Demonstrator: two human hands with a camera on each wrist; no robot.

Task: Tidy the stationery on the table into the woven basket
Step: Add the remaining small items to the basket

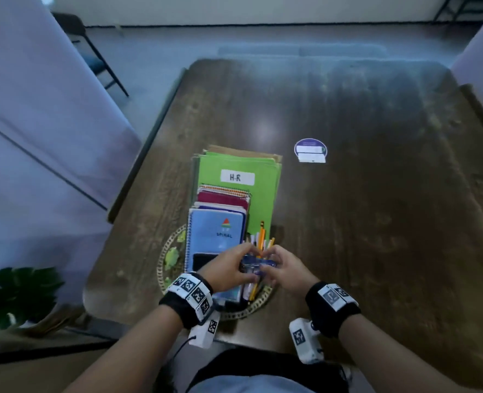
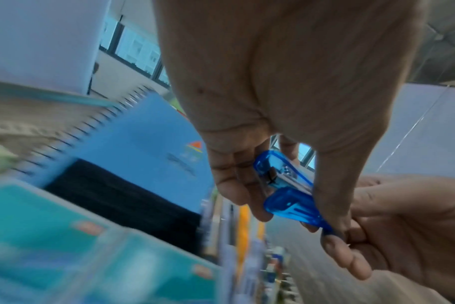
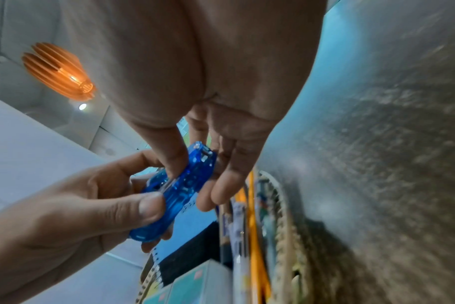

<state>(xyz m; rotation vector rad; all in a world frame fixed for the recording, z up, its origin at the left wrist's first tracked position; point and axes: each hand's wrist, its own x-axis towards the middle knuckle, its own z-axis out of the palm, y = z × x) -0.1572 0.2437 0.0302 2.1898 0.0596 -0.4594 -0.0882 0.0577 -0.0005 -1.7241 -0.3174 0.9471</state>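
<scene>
A blue see-through stapler [image 1: 258,265] hangs just above the woven basket [image 1: 165,252] near the table's front edge. My left hand [image 1: 236,266] pinches one end of it between thumb and fingers, and my right hand [image 1: 281,265] pinches the other end. In the left wrist view the stapler [image 2: 286,185] lies between my left fingers [image 2: 237,185] and thumb. In the right wrist view my right thumb sits on the stapler [image 3: 187,183]. Inside the basket lie a blue spiral notebook [image 1: 216,234], a green folder [image 1: 263,194] and several pens and pencils [image 1: 261,236].
A round purple sticker-like item [image 1: 310,150] lies on the dark wooden table [image 1: 376,208], beyond the basket to the right. White panels stand at both sides, a chair [image 1: 92,52] at the far left and a leafy plant [image 1: 16,296] at the lower left.
</scene>
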